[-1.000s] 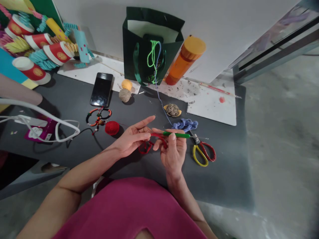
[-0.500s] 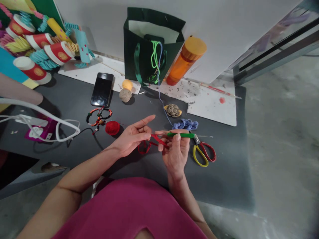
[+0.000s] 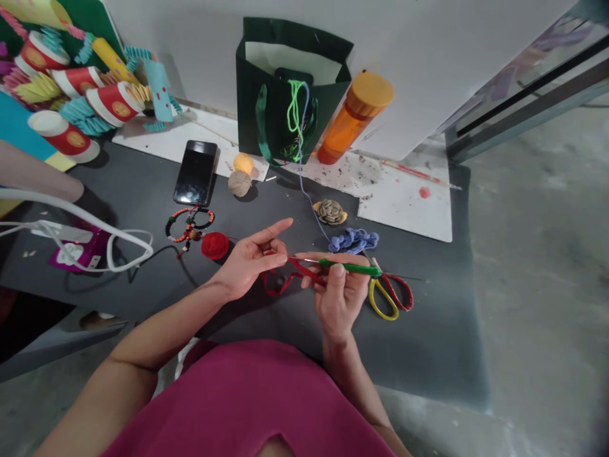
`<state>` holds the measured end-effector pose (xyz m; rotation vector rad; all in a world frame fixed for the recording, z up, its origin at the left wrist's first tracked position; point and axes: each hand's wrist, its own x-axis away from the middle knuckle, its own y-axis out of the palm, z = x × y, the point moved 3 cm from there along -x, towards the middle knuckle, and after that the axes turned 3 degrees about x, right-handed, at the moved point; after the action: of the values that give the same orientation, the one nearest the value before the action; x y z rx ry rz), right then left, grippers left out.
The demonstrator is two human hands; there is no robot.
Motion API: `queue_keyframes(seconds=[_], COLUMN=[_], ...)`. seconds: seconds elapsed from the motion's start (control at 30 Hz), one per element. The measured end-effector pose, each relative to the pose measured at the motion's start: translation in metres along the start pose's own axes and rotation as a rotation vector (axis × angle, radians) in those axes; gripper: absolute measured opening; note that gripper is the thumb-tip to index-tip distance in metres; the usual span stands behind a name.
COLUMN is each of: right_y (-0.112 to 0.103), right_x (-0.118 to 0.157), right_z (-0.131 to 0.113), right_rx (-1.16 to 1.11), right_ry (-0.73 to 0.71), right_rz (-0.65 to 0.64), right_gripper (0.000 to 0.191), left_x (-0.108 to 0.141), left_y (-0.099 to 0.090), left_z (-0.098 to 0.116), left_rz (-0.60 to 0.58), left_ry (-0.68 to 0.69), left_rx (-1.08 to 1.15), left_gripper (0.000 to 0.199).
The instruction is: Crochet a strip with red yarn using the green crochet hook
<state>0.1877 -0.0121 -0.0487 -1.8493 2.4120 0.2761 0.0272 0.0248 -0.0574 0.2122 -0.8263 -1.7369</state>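
Observation:
My left hand (image 3: 252,260) pinches a narrow strip of red crochet work (image 3: 307,271) between thumb and fingers, its index finger stretched out. In my right hand (image 3: 340,298) is a crochet hook (image 3: 352,267) with a green handle, held like a pencil. The hook's metal tip reaches left to the red work at my left fingertips. A loop of the red strip hangs between both hands. A ball of red yarn (image 3: 215,245) lies left of my left hand. Beyond my right hand rests a blue crocheted piece (image 3: 354,240), with scissors (image 3: 391,297) to the right.
A dark green paper bag (image 3: 266,120) and an orange bottle (image 3: 349,120) stand against the wall. On the table lie a phone (image 3: 195,171), a beaded bracelet (image 3: 177,230), small yarn balls (image 3: 240,183), a brown crocheted flower (image 3: 330,212) and white cables (image 3: 128,236). Paper-cup crafts (image 3: 114,103) fill the left back.
My right hand has shifted slightly right, and the hook's handle end has tilted down and toward the right. The red strip's loop hangs wider. My left hand stays nearly in place.

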Motion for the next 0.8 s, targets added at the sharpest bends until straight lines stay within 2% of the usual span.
queue_keyframes(seconds=[0.1,0.17,0.33,0.43,0.53,0.63,0.73,0.8], right_y=[-0.001,-0.001,0.004,0.008,0.010,0.010,0.010,0.011], right_x=[0.000,0.001,0.004,0.005,0.006,0.009,0.011,0.010], right_z=[0.000,0.001,0.003,0.002,0.001,0.000,0.000,0.001], right_rx=[0.060,0.090,0.205,0.265,0.340,0.398,0.379,0.279], right_ry=[-0.213,-0.334,-0.499,-0.537,-0.548,-0.597,-0.611,-0.536], right_rz=[-0.064,-0.106,-0.141,-0.118,-0.104,-0.082,-0.054,-0.029], right_gripper=[0.006,0.009,0.026,0.029,0.030,0.033,0.035,0.034], left_x=[0.001,0.002,0.006,0.008,0.008,0.008,0.005,0.005], left_y=[-0.002,-0.003,0.000,0.002,0.003,0.005,0.007,0.009], left_z=[0.003,0.005,0.002,-0.001,-0.004,-0.006,-0.010,-0.013], left_rz=[0.036,0.056,0.076,0.095,0.112,0.096,0.048,0.014], left_ry=[0.116,0.198,0.409,0.440,0.395,0.283,0.082,-0.073], left_rx=[-0.153,-0.245,-0.348,-0.338,-0.291,-0.156,0.080,0.216], left_gripper=[0.064,0.064,0.061,0.062,0.066,0.070,0.067,0.063])
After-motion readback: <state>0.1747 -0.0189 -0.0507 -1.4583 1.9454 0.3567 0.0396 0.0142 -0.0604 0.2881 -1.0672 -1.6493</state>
